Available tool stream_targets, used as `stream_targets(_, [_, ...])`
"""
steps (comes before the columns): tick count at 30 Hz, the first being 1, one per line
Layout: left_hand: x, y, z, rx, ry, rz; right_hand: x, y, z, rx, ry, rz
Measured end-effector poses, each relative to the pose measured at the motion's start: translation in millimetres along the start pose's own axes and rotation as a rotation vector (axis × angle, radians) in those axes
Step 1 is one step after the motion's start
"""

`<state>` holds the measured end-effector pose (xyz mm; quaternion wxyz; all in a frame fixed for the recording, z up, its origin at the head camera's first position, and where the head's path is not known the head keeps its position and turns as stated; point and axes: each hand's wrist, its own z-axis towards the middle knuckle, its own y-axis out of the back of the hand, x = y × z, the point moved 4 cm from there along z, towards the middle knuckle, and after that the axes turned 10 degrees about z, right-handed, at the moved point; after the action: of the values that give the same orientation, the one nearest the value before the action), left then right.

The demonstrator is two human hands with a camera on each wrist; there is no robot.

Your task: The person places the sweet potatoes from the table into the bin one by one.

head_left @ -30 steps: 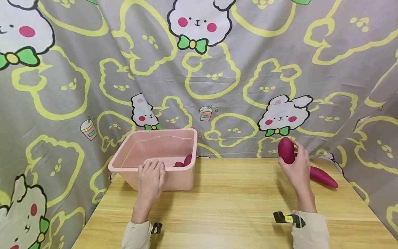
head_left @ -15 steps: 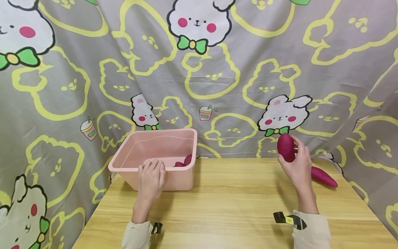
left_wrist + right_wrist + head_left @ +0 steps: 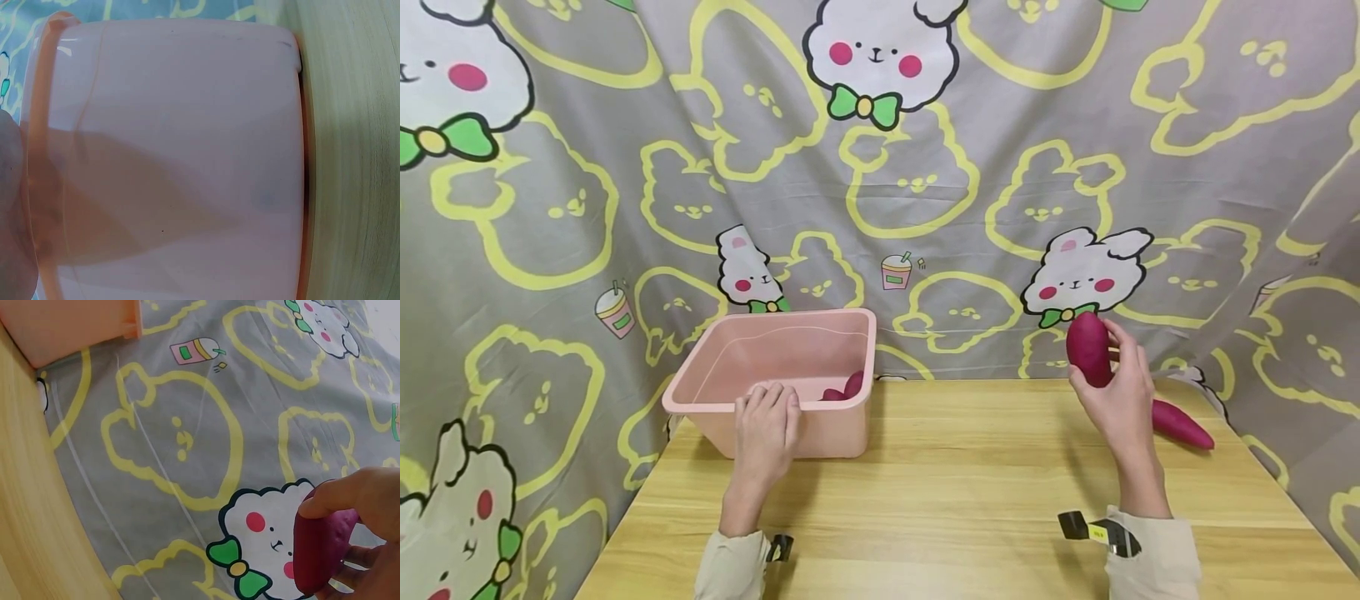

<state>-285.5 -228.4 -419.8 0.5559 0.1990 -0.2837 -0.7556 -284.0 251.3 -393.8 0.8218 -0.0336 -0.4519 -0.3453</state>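
Observation:
My right hand (image 3: 1122, 398) grips a purple-red sweet potato (image 3: 1088, 348) between thumb and fingers, raised above the back right of the table. In the right wrist view the same sweet potato (image 3: 319, 550) has the thumb across its upper end. Just behind that hand, a longer, tapered sweet potato (image 3: 1182, 424) lies on the table, one end hidden by the hand. My left hand (image 3: 766, 427) holds the front rim of a pink plastic bin (image 3: 838, 429), fingers hooked over the edge. Inside the bin, at its right, sweet potatoes (image 3: 853, 384) are partly visible.
The wooden table (image 3: 955, 483) spans the space between the bin and my right hand. A grey curtain (image 3: 925, 233) with cartoon prints hangs right behind the table's back edge and along both sides.
My right hand has lifted the sweet potato slightly and tilted it a bit more upright. The left hand and the bin stay where they were.

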Motion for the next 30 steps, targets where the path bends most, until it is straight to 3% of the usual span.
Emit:
stream_targets(13, [0.6,-0.3,0.1,0.006,0.002,-0.001,17,1,-2.1,0.001,0.02,0.026])
stream_targets(30, [0.5,0.8,0.0,-0.005,0.0,-0.009,39,-2,-6.0,0.009,0.115,0.049])
